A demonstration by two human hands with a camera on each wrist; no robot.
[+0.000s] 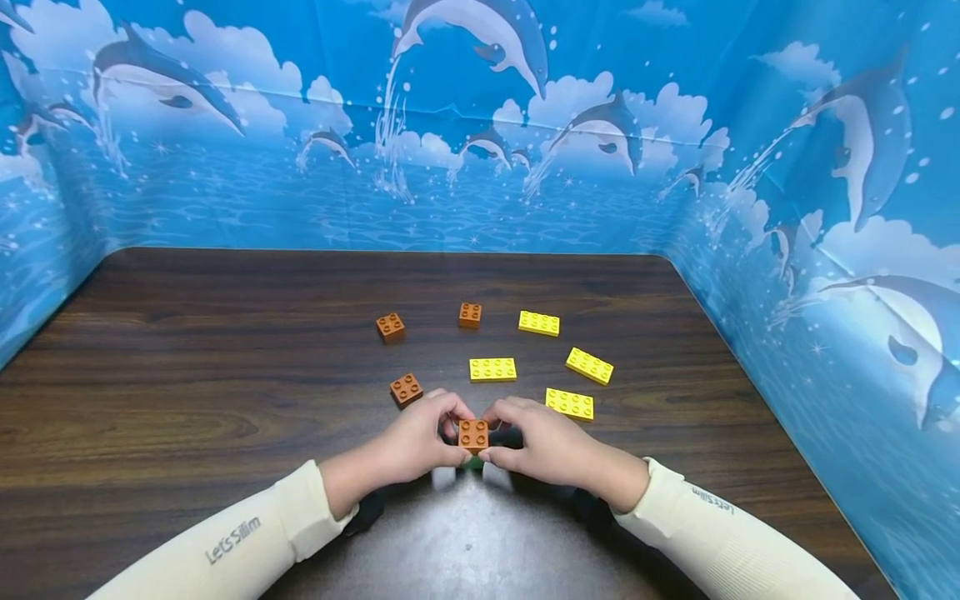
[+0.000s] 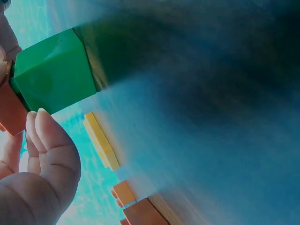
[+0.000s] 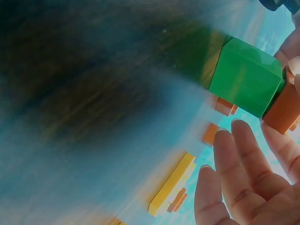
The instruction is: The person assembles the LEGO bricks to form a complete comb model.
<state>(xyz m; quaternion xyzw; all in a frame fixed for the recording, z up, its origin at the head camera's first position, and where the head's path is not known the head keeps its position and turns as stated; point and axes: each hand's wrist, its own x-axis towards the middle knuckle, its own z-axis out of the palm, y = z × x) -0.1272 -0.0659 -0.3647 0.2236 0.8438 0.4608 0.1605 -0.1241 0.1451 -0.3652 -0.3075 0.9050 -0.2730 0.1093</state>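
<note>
An orange-brown toy brick (image 1: 473, 435) with studs on top is pinched from both sides by the left hand (image 1: 411, 437) and the right hand (image 1: 546, 443), thumbs near its front edge. Beneath it stands a larger green block (image 2: 55, 72), which shows only as a sliver below the brick in the head view. Both wrist views have the brown brick against the green block's top, with a thin dark seam between them in the left wrist view. The green block (image 3: 246, 77) rests on the table. In the right wrist view, the right hand's other fingers (image 3: 251, 147) extend beside the block.
Three loose brown bricks lie beyond the hands: one (image 1: 407, 390) near the left hand, one (image 1: 390, 327) farther left, one (image 1: 470, 315) at centre back. Several flat yellow bricks (image 1: 492, 370) lie from centre to right, one (image 1: 570, 404) close behind the right hand. A dolphin-print curtain (image 1: 450, 208) borders the table.
</note>
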